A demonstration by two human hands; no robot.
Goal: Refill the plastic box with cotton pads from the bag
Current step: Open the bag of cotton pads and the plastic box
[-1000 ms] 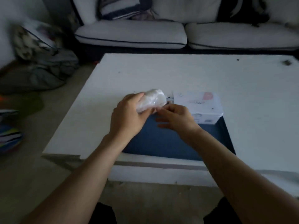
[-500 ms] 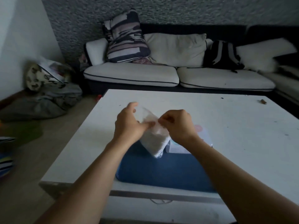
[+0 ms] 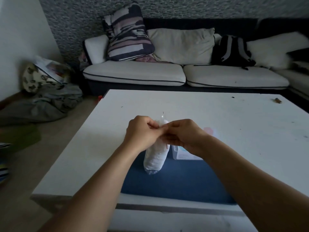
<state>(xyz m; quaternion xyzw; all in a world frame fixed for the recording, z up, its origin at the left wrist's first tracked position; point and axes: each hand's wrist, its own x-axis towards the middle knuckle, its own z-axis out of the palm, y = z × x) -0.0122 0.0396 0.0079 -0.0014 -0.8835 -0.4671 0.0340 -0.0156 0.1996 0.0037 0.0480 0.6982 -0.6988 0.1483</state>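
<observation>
We pinch the top of the bag (image 3: pixel 156 156) with left hand (image 3: pixel 142 133) and right hand (image 3: pixel 183 133), both grips narrow, above the tabletop (image 3: pixel 217 114).

The bag (image 3: pixel 156 159) of cotton pads is hanging upright above the blue mat, its clear plastic packed with a white column of pads and its crinkled lower end pointing down. Its top edge is sticking up as a thin transparent flap between two hands that are pinching it there from either side. The plastic box (image 3: pixel 181 154) is sitting just behind and to the right of the bag, mostly hidden; a pale translucent wall and a faint pink mark on its top are showing, and it is resting at the mat's far edge.
</observation>
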